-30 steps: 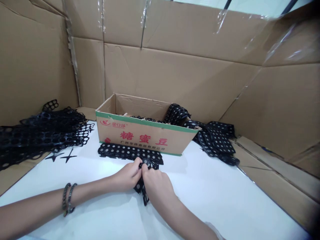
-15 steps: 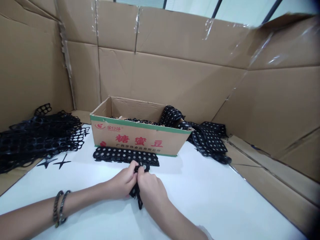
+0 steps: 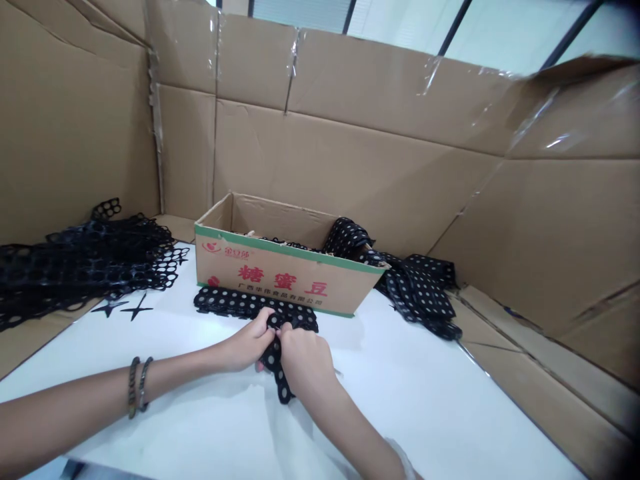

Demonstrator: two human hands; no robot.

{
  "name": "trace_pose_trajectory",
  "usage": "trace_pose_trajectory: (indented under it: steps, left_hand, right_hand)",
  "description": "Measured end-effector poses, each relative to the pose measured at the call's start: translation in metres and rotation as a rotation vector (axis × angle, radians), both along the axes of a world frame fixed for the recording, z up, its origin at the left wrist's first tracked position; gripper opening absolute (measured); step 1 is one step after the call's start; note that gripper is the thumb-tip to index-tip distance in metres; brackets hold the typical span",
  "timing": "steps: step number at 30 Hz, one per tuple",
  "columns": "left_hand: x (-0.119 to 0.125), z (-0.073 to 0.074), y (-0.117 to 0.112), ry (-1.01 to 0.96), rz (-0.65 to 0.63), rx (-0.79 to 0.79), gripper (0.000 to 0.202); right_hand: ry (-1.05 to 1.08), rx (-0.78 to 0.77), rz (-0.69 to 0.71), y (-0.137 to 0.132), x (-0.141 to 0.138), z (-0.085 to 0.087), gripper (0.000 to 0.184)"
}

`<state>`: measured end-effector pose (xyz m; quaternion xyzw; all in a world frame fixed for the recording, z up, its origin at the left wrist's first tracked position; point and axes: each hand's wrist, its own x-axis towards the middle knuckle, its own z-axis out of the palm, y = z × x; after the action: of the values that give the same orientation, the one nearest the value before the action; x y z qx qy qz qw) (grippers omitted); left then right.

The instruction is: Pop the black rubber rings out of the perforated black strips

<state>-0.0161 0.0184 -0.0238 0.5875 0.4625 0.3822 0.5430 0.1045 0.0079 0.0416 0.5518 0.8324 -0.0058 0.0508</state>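
Note:
My left hand (image 3: 250, 343) pinches a small black strip with pale round dots (image 3: 283, 388) near its upper end. Close against it, my right hand (image 3: 307, 363) has its fingers curled on the same piece, and the exact grip is partly hidden. The strip's lower end hangs between the hands, above the white table. Just behind the fingers, a longer black dotted strip (image 3: 227, 303) lies along the front of a cardboard box (image 3: 270, 272); whether the held piece joins it, I cannot tell.
Black ring-mesh scraps (image 3: 100, 267) are heaped at the left, near two black star-shaped bits (image 3: 136, 308). Dotted black sheets (image 3: 420, 290) hang over the box's right end onto the table (image 3: 425, 400). Cardboard walls (image 3: 360, 173) surround the back and sides.
The held strip has turned so its dotted face shows more, its tail hanging lower right. Both hands stay close together on it. The view has shifted slightly.

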Motion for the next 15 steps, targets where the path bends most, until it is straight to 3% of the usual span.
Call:
trace_pose_trajectory:
  steps: [4, 10, 15]
  left_hand:
    - [-0.001, 0.001, -0.001, 0.000, 0.001, 0.011, 0.021]
    - [-0.004, 0.012, -0.011, 0.125, -0.060, 0.101, 0.024]
    - [-0.007, 0.012, -0.014, 0.140, -0.100, 0.092, 0.023]
  right_hand:
    - [-0.025, -0.052, 0.058, -0.002, 0.001, -0.001, 0.027]
    - [-0.123, 0.065, 0.105, -0.006, -0.003, -0.009, 0.022]
    - [-0.140, 0.096, 0.100, -0.005, -0.004, -0.023, 0.024]
